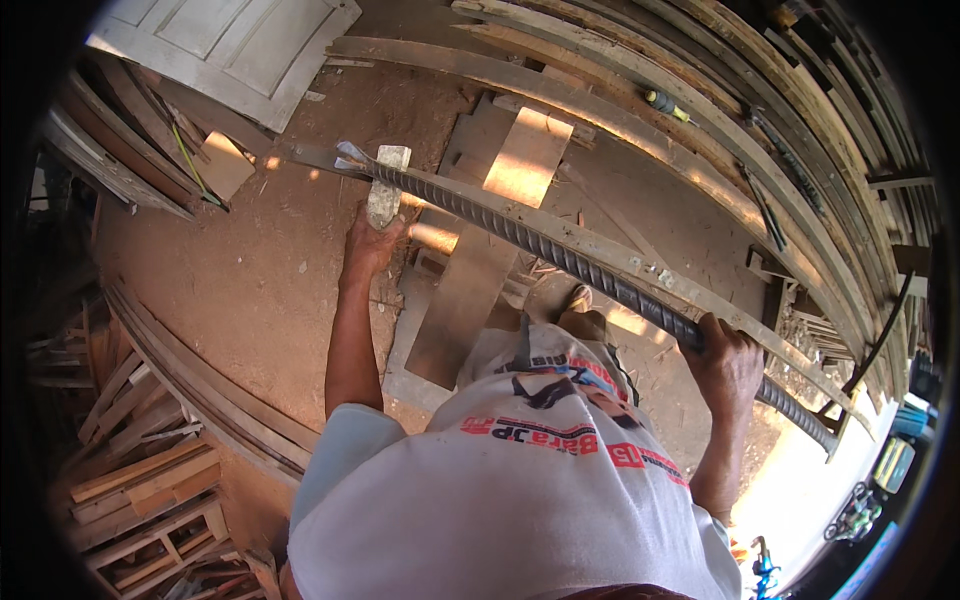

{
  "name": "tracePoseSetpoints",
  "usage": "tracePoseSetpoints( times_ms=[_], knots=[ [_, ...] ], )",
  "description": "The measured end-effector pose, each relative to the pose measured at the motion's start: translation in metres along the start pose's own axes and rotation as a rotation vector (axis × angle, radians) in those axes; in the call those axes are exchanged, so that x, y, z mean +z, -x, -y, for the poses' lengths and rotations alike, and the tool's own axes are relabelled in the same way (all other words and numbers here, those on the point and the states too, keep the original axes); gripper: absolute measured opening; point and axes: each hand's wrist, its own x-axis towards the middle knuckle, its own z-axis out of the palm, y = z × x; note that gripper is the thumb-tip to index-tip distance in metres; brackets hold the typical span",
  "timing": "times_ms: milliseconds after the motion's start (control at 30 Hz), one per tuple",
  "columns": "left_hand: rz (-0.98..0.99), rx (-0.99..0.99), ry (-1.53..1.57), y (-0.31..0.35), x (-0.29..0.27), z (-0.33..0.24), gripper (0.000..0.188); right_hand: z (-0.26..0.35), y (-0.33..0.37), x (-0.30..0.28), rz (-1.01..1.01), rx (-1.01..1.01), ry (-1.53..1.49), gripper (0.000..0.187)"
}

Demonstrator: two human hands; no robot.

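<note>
My right hand (722, 368) is wrapped around a long ribbed steel pry bar (540, 247), toward its right-hand end. The bar runs slantwise across the view, and its pale forked tip lies at the upper left. With my left arm stretched out, my left hand (374, 242) grips the near end of a short, pale, rough wooden block (384, 207). Just behind the forked tip, the bar crosses this block; whether they touch is not clear. A long narrow plank (640, 262) runs alongside the bar, its far-left end near the fork.
Long boards (560, 95) are stacked along the far and right side, with a yellow-handled tool (665, 104) on them. A white panelled door (235, 50) lies at the upper left. Scrap wood (150, 480) fills the lower left. A wide board (465, 300) lies on the dirt floor before me.
</note>
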Motion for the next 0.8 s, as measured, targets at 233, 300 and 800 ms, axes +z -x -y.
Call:
tracePoseSetpoints(
  times_ms=[233, 300, 800],
  knots=[
    [-0.037, 0.025, -0.075, -0.017, 0.011, 0.037, 0.072, 0.014, -0.001, -0.046, 0.061, -0.017, -0.092, 0.032],
    [0.024, 0.01, -0.018, 0.002, -0.001, 0.001, 0.069, 0.011, 0.005, -0.017, 0.066, 0.022, -0.031, 0.03],
    [0.019, -0.095, -0.04, 0.006, -0.007, 0.003, 0.082, -0.038, 0.085, 0.299, 0.452, 0.213, -0.662, 0.016]
  ],
)
